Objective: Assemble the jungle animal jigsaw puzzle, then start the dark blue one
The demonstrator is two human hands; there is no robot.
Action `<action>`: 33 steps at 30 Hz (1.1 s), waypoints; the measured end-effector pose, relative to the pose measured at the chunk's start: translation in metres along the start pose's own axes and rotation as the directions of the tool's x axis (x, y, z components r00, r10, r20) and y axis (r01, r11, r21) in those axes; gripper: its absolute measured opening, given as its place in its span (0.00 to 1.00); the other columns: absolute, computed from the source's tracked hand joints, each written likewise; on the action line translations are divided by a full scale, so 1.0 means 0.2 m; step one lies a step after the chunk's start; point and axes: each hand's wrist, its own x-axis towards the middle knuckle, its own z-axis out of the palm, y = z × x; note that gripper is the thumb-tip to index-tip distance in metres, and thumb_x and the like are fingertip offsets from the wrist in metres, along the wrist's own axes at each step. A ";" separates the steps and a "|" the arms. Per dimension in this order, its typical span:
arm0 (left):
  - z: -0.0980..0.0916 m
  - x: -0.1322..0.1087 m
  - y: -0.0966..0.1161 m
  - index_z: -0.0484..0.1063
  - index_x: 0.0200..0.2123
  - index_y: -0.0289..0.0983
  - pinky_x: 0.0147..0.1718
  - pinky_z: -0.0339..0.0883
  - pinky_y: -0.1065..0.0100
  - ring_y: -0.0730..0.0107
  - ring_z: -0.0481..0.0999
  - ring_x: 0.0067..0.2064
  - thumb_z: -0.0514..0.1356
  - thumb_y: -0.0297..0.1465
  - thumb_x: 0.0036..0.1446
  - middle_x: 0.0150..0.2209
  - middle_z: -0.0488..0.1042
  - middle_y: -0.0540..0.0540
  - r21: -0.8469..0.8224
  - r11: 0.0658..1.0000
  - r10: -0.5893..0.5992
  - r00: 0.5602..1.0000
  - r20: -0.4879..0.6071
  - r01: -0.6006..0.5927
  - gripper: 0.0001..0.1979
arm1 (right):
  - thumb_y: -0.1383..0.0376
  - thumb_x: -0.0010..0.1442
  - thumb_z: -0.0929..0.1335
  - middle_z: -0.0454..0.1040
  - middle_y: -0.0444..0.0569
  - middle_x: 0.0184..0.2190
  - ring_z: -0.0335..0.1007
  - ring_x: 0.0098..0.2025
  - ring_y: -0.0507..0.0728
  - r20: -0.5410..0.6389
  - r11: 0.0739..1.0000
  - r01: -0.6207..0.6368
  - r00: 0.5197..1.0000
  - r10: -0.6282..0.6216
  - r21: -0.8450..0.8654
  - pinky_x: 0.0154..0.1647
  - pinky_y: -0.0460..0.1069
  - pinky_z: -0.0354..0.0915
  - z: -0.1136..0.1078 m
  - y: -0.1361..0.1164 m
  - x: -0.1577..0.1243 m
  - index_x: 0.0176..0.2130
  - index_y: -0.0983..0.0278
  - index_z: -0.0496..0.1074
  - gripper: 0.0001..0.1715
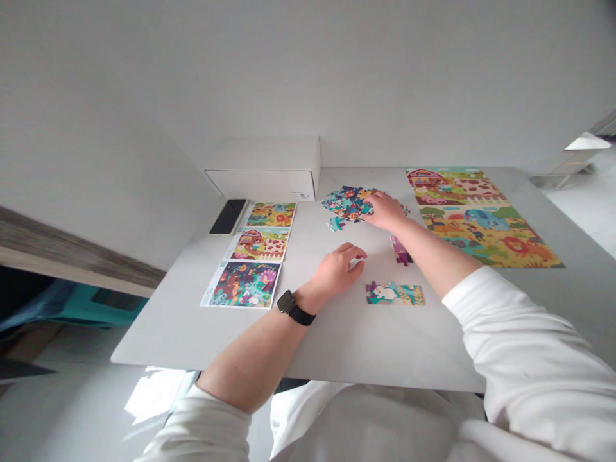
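Note:
A heap of jigsaw puzzle pieces point(347, 203) lies near the back of the table. My right hand point(384, 212) reaches onto the heap's right side, thumb and fingers apart, fingertips touching the pieces; no piece is clearly gripped. My left hand point(338, 271) hovers or rests over the table in front of the heap, its fingers loosely bent and apart, holding nothing. To its right lies a short joined strip of puzzle point(395, 294) with a white animal on it. A purple puzzle piece point(401, 251) sits beside my right forearm, and a loose teal piece point(336, 223) lies just before the heap.
Three picture cards point(244, 284) lie in a column on the left, with a dark-screened phone point(228, 217) beside them. Behind stands a white box point(267, 183). Two assembled-looking farm and safari pictures point(481, 221) cover the right side of the grey table point(337, 353). A wall borders the back.

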 end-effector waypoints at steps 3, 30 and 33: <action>0.00 0.00 0.01 0.82 0.49 0.38 0.38 0.71 0.68 0.76 0.72 0.30 0.60 0.28 0.69 0.50 0.81 0.44 0.007 1.000 -0.010 1.000 0.006 0.010 0.11 | 0.62 0.64 0.76 0.76 0.60 0.61 0.76 0.62 0.71 -0.031 1.000 -0.001 1.000 0.002 0.021 0.64 0.63 0.72 -0.01 0.07 0.01 0.64 0.59 0.77 0.30; 0.01 0.00 0.00 0.82 0.49 0.39 0.42 0.75 0.68 0.73 0.77 0.34 0.61 0.26 0.67 0.50 0.80 0.43 -0.002 1.000 -0.018 0.999 0.037 0.018 0.11 | 0.65 0.64 0.75 0.85 0.52 0.52 0.81 0.53 0.64 0.032 0.964 0.142 0.988 -0.153 0.225 0.57 0.57 0.72 0.00 -0.15 0.07 0.58 0.56 0.79 0.22; 0.01 0.00 0.01 0.82 0.50 0.39 0.43 0.75 0.68 0.73 0.78 0.36 0.61 0.26 0.67 0.50 0.80 0.43 -0.004 1.000 -0.017 0.999 0.044 0.017 0.12 | 0.65 0.65 0.74 0.87 0.49 0.44 0.82 0.46 0.61 0.042 0.936 0.113 0.990 -0.134 0.334 0.51 0.54 0.73 0.00 -0.18 0.10 0.54 0.58 0.79 0.17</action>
